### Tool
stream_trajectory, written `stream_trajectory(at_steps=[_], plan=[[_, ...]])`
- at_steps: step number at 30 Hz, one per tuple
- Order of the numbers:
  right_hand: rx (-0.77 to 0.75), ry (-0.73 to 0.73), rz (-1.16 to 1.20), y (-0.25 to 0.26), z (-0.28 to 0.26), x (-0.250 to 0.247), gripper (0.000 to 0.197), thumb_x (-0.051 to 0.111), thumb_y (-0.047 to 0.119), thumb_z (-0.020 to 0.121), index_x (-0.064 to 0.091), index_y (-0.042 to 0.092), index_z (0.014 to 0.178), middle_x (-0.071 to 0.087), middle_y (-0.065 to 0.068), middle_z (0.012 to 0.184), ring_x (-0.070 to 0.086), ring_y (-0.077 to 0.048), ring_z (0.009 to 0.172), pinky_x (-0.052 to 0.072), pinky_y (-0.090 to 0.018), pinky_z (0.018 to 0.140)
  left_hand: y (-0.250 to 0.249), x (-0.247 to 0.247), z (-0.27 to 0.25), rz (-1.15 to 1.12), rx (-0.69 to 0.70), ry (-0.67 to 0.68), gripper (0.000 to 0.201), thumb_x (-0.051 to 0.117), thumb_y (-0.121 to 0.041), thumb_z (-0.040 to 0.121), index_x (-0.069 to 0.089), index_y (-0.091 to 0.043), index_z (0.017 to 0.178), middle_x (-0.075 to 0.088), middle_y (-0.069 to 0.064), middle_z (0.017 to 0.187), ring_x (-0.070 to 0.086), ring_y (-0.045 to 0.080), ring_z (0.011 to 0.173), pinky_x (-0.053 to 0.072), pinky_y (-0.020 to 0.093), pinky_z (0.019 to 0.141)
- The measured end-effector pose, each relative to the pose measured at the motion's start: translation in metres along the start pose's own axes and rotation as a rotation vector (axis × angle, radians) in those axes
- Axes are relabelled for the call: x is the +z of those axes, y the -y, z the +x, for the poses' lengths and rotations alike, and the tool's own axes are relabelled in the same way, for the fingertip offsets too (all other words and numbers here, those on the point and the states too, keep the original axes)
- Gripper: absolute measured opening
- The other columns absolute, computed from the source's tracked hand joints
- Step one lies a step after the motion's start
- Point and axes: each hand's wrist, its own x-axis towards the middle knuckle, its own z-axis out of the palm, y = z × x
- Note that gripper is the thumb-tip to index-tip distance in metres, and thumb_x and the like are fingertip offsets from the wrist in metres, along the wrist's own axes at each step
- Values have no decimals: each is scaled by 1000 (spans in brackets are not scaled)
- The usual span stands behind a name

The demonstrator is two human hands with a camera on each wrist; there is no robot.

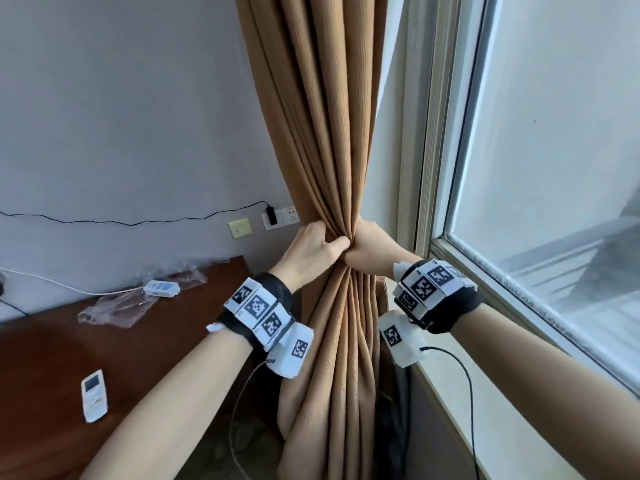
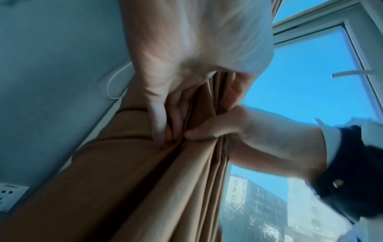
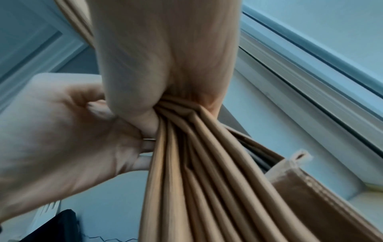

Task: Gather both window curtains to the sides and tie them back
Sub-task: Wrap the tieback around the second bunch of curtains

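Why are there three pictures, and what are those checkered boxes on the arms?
A person is doing this, not a machine. One camera sits on their head, and one on each wrist, inside the boxes; the patterns are printed markers. The big picture is from the head; the other two look along each hand. The left hand and right hand both squeeze a brown curtain into a bunch beside the window. No tie is on it yet. On the desk lie a white remote and some crumpled plastic.
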Motion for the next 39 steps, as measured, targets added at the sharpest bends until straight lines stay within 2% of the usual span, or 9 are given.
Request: stream_trajectory(at_steps=[5,10,14,19,23,26,28,34,39], plan=[[-56,49,-83,-6,3,2,53,51,20,83,40,8,133,62,-5,98,64,-28,93,49,-30,71,-13,-12,1,-146,-91,242,50,67,-45,84,59,-15,123,60,-3,122,52,10,115,35,22,97],[-142,30,-26,-10,-4,7,62,72,25,80,48,6,134,65,-11,116,62,-26,103,49,-30,84,-22,15,11,-43,-321,-253,84,66,-70,68,60,-4,119,63,12,123,59,27,116,48,31,93],[-103,118,128,-24,-9,-1,89,73,27,77,26,27,152,59,0,129,56,-15,111,44,-27,93,-17,16,24,19,-301,-395,51,58,-47,82,63,-4,109,64,19,114,59,36,110,47,34,88],[-85,74,423,-39,-14,-21,63,61,-2,80,53,21,139,63,2,130,55,-9,123,38,-30,109,-3,11,43,62,-120,-248,25,53,-41,77,61,-18,80,70,11,93,65,32,91,44,26,73],[73,-368,398,-66,-52,4,5,71,24,83,69,22,87,72,6,82,67,-5,80,54,-29,77,8,12,50,41,-71,-246,29,51,-38,72,37,-20,54,64,16,75,61,35,73,43,26,64],[221,-141,116,-77,-79,43,31,72,50,77,63,25,92,67,10,83,62,-5,75,51,-26,66,11,12,55,46,-82,-226,30,50,-40,72,36,-19,54,63,16,75,61,35,71,41,25,62],[214,-32,-55,-82,-82,66,31,63,46,83,59,27,108,65,7,96,62,-11,87,44,-24,68,10,11,55,55,-104,-210,33,52,-39,76,41,-14,58,65,16,77,62,35,72,40,24,61],[130,-206,-125,-83,-64,80,17,47,27,96,57,17,85,64,-3,87,61,-25,80,40,-31,63,5,4,53,152,-129,-155,35,49,-42,84,59,-8,84,67,18,90,63,37,83,45,30,68],[11,-261,13,-70,-72,52,26,49,20,98,58,13,75,59,4,71,54,-8,63,34,-21,57,4,-4,49,173,-150,-126,38,47,-47,83,62,-14,95,68,15,98,63,36,89,50,33,76]])
